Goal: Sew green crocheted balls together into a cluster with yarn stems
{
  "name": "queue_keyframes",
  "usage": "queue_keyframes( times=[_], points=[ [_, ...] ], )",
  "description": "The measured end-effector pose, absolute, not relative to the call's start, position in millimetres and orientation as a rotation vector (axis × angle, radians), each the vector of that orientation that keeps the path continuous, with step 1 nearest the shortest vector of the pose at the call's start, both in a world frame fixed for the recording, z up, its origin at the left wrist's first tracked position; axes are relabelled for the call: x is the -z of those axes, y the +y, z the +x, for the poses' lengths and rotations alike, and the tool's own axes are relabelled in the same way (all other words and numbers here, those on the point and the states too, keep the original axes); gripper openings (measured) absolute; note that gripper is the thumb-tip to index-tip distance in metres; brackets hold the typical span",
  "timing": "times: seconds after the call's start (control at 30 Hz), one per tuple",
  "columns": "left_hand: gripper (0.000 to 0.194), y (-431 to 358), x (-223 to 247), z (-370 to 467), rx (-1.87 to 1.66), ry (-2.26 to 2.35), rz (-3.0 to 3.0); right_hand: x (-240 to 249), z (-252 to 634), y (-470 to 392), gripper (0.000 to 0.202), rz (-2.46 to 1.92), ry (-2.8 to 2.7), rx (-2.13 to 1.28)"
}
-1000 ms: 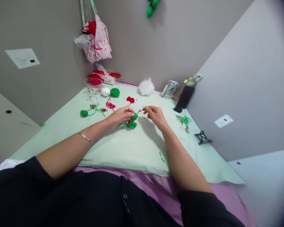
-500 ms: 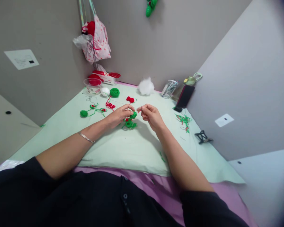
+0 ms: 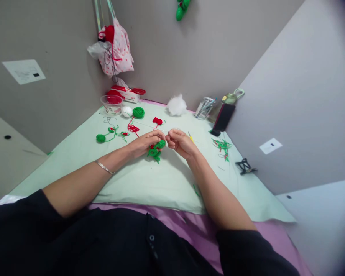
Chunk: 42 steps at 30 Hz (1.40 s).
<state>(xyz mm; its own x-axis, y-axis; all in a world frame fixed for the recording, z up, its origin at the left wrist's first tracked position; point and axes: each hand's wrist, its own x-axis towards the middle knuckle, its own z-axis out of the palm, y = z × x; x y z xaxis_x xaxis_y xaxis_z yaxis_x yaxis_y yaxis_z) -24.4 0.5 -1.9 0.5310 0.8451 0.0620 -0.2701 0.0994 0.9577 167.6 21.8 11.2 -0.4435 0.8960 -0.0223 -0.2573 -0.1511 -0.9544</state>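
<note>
My left hand (image 3: 148, 142) is closed around a green crocheted piece (image 3: 154, 152) with a little red on it. Its lower part dangles over the pale green cloth (image 3: 149, 180). My right hand (image 3: 181, 142) is pinched, its fingertips almost meeting those of my left hand above the piece. What sits in that pinch is too small to make out. Just behind the right hand, part of a thin yellow tool (image 3: 191, 137) shows. A red crocheted bow (image 3: 157, 121) and a loose tangle of red yarn (image 3: 133, 127) lie beyond my left hand.
At the back stand a green yarn ball (image 3: 138, 112), a plastic tub (image 3: 111, 105), white stuffing (image 3: 176, 105) and a pen cup (image 3: 205, 108). A phone (image 3: 225, 117) leans by a bottle on the right. Yarn scraps (image 3: 222, 147) and a black claw clip (image 3: 245, 166) lie nearer.
My right hand has moved slightly left, up to my left fingertips. The green piece has turned in my left hand, and the red strand at my right fingers is out of sight.
</note>
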Motion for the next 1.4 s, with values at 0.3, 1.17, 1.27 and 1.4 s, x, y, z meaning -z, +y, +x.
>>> queue_keyframes(
  times=[0.3, 1.17, 1.27, 1.4],
  points=[
    [0.026, 3.8, -2.2, -28.8, -0.932, 0.699, 1.133, -12.9, 201.1, 38.9, 0.033, -1.307, -1.586, -0.956],
    [0.039, 14.4, 10.4, -33.4, -1.12, 0.736, 1.192, -25.2, 209.0, 30.1, 0.041, -1.173, -1.909, -1.041],
    [0.041, 12.5, 9.0, -31.5, -1.156, 0.765, 1.254, -27.2, 203.8, 23.7, 0.045, -1.159, -2.048, -1.007],
    [0.044, 10.2, 9.6, -29.3, -1.131, 0.777, 1.37, -26.5, 196.4, 19.0, 0.046, -1.142, -2.126, -0.985]
  ],
)
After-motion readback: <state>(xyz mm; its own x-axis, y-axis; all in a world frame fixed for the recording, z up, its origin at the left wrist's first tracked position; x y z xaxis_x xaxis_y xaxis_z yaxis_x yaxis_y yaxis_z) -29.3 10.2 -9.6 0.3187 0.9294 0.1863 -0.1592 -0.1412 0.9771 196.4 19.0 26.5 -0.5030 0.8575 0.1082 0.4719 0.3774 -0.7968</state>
